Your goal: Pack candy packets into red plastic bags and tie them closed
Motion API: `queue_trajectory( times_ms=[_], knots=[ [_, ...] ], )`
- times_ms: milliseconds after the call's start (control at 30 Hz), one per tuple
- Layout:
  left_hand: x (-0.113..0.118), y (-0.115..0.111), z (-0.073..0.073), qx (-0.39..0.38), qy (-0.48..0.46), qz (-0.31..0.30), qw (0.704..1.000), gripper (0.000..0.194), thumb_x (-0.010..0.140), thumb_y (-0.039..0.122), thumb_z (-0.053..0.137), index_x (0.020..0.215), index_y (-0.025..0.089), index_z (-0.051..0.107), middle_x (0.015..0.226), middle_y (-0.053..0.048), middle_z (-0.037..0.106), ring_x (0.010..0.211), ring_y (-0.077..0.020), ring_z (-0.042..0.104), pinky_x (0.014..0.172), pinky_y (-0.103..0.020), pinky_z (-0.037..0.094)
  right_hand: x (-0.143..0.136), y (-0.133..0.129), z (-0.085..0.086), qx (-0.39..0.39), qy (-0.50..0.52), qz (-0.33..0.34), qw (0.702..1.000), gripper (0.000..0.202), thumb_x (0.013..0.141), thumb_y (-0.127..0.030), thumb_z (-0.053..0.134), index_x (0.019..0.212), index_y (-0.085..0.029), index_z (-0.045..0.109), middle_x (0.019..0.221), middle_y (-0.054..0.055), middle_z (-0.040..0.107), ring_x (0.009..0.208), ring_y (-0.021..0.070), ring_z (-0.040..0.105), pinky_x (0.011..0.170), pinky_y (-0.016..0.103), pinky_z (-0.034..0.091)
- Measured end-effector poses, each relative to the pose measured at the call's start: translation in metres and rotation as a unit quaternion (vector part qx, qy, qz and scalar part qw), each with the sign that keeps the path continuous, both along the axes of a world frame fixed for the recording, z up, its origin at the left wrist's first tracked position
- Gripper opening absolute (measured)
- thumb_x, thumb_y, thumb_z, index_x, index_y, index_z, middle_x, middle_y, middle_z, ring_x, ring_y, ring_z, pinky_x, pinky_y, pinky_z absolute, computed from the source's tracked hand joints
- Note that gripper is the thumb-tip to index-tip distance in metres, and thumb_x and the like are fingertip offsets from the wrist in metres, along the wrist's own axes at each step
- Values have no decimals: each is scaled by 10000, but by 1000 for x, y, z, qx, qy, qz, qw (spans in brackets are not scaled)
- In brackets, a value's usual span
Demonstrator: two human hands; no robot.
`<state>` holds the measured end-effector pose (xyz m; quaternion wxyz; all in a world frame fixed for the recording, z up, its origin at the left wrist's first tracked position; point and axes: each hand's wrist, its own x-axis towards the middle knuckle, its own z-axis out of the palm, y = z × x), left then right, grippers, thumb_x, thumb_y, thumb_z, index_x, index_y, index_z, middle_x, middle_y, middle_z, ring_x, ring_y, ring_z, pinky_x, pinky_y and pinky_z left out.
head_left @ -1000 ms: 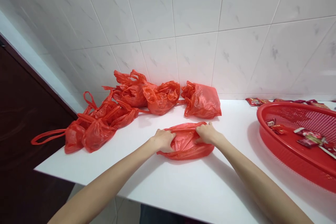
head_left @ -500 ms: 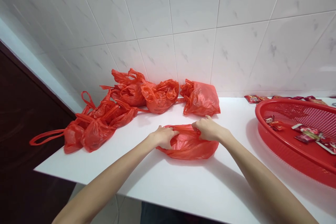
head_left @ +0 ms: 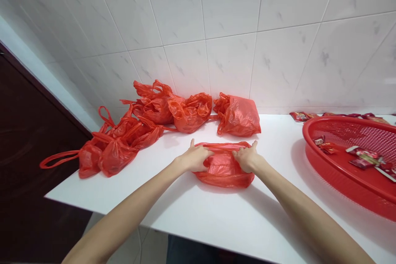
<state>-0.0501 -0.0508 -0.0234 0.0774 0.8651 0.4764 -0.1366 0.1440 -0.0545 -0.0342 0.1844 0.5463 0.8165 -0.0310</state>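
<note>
A thin red plastic bag (head_left: 224,179) lies on the white table in front of me, its mouth spread wide toward me. At the left end of the mouth, my left hand (head_left: 197,160) grips the rim, with some of its fingers inside and one sticking up outside. My right hand (head_left: 246,159) holds the opposite end in much the same way. Pale pinkish-red inner plastic shows between the hands. What lies under it, if anything, I cannot make out.
Several filled red bags (head_left: 116,154) sit along the left and back of the table (head_left: 182,218). Behind my hands stands another red bag (head_left: 239,117). At right is a red mesh basket (head_left: 334,173) with snack packets (head_left: 363,161); more packets (head_left: 301,116) lie behind it.
My right hand has shifted slightly right and down along the bag's rim, and the left a little right. The mouth now looks wider and more even, with its back edge pulled straighter.
</note>
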Motion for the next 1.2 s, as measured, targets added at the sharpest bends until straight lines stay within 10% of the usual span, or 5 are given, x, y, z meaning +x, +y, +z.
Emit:
queue_trajectory(
  times_ms=[267,733,967,1200],
  knots=[
    [-3,-5,-20,5,-76,-31,997,316,903,404,602,1180,276,682,1203,-77,717,1197,-300,627,1214,-671,71,-3,-3,11,13,47,71,996,420,847,-3,477,1180,-141,692,1132,132,751,1152,277,662,1229,592,83],
    [-19,3,-20,-34,5,44,998,737,834,489,686,1493,257,452,1580,-183,441,1447,-359,435,1205,-687,107,1,-2,11,-79,18,31,996,662,733,51,556,1366,-137,596,1251,190,699,1197,354,635,1125,651,263],
    [-18,0,-18,-24,3,34,999,608,851,376,624,1436,258,509,1538,-167,496,1429,-357,453,1198,-694,127,28,8,36,5,124,66,990,474,802,34,445,1156,-179,677,1056,101,725,946,227,666,756,277,441],
    [-14,0,-16,-33,8,36,999,619,824,381,635,1418,248,522,1499,-172,526,1401,-362,475,1196,-693,140,65,8,61,128,167,-35,977,314,855,-103,537,1121,-181,686,869,83,708,821,234,639,718,281,381]
  ],
)
